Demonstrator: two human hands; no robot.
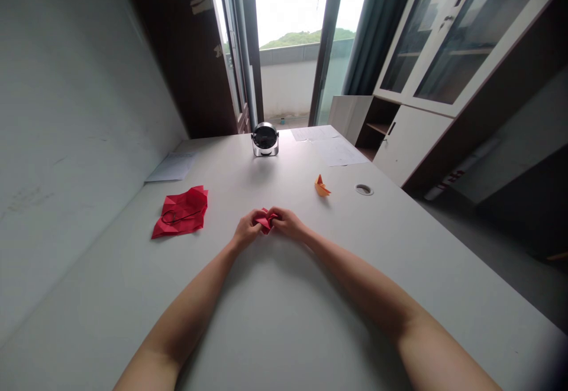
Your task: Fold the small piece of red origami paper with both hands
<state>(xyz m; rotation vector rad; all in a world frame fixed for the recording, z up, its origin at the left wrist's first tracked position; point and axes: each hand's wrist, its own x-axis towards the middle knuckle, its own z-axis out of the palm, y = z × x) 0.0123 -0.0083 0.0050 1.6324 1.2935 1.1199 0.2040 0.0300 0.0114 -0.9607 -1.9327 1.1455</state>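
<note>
A small folded red paper piece [266, 220] sits between both hands near the middle of the white table [284, 308]. My left hand [247, 229] pinches its left side with closed fingers. From the right, my right hand [286, 222] grips the same piece, fingers pressed together on it. Much of the paper is hidden by my fingers.
A crumpled red paper sheet [181, 212] with scissors [176, 217] on top lies to the left. An orange folded paper figure [322, 186] stands to the right, near a round cable hole [364, 189]. A small desk fan [265, 139] and white papers [337, 151] sit at the far edge.
</note>
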